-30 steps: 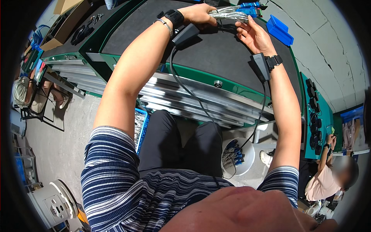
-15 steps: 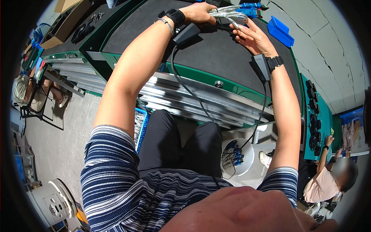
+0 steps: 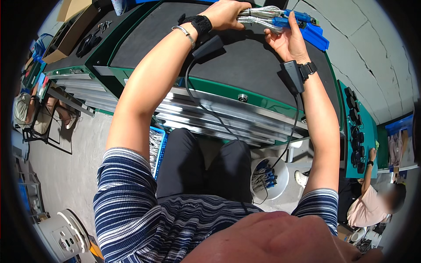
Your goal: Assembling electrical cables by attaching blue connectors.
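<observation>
Two coiled bundles of silvery cable with blue plugs are held above the dark worktop. My left hand is closed round their left ends. At the plug end, my right hand is closed on the bundles, one finger laid across a blue plug and the other fingers curled below. A black strap with a box-shaped piece hangs at my left wrist; another black box-shaped piece is at my right wrist. Black leads run down from both.
A blue tray sits at the worktop's right edge. Below are a white bucket of blue-plugged cables and a blue basket of silvery cables. A cardboard box stands far left. Another person works at a green bench on the right.
The bundles and their plugs have shifted right and straightened out. My right hand has moved onto the plug end, one finger now over a plug. My left hand keeps hold of the other end.
</observation>
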A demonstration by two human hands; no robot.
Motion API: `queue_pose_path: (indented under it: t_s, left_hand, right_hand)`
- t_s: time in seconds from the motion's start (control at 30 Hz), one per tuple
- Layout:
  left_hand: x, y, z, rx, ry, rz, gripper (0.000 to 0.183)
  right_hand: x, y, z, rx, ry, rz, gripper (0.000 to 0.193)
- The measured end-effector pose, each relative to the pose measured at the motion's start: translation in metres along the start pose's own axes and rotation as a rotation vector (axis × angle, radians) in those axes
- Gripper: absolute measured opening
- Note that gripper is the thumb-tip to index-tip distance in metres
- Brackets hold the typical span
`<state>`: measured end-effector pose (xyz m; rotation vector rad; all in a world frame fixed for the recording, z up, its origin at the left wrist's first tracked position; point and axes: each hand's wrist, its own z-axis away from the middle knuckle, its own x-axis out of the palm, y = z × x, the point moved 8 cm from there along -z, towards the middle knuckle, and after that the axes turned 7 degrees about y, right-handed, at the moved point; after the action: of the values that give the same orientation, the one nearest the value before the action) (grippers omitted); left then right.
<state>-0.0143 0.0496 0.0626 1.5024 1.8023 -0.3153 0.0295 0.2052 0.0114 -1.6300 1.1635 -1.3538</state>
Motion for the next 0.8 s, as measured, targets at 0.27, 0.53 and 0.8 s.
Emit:
queue_pose_path:
  t_s: [0.27,0.53,0.8]
  left_hand:
    - [-0.008,0.015,-0.002,0.118,0.079,-0.141,0.035]
    - [0.017,-0.013,0.002,-0.041,-0.030,0.027,0.037]
    - [0.045,-0.027,0.012,-0.296,-0.258,0.386,0.041]
  right_hand:
    - [0.004,-0.010,0.003,-0.060,-0.051,-0.130,0.038]
    - [0.002,-0.005,0.006,-0.019,-0.038,-0.089,0.035]
    - [0.003,-0.004,0.007,0.068,-0.104,-0.117,0.030]
